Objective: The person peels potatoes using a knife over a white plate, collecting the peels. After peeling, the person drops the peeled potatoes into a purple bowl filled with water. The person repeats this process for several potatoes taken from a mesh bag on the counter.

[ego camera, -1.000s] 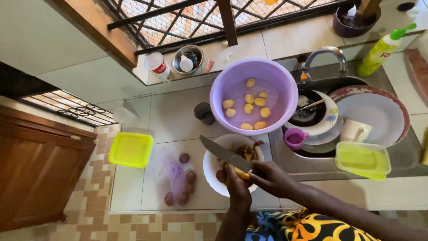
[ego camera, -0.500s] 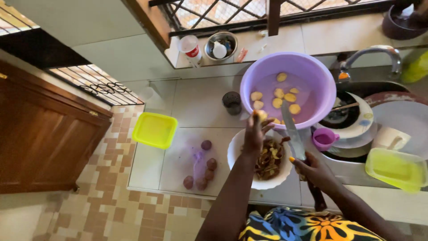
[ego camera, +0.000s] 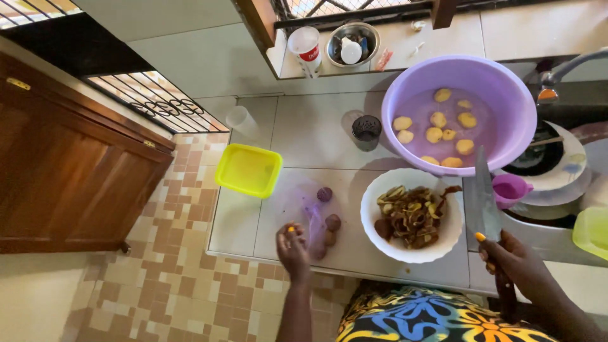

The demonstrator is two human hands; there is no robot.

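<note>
My left hand (ego camera: 292,251) hangs over the counter's front edge with loosely curled fingers, holding nothing, just left of several small unpeeled brown potatoes (ego camera: 330,223) lying on a clear plastic bag (ego camera: 303,206). My right hand (ego camera: 516,261) grips a large kitchen knife (ego camera: 481,195), blade pointing away from me, beside a white bowl (ego camera: 376,201) full of brown peelings. Behind it a purple basin (ego camera: 514,109) holds several peeled yellow potatoes (ego camera: 437,134) in water.
A yellow square container (ego camera: 248,169) sits at the counter's left edge. A small dark cup (ego camera: 366,131) and a clear cup (ego camera: 243,121) stand farther back. The sink at right holds plates (ego camera: 570,171), a small purple cup (ego camera: 508,188) and a yellow-green container (ego camera: 592,231). A wooden cabinet (ego camera: 69,164) is at left.
My left hand has swung from above the white bowl down and left to the bag of unpeeled potatoes. My right hand keeps hold of the knife. The view has shifted left.
</note>
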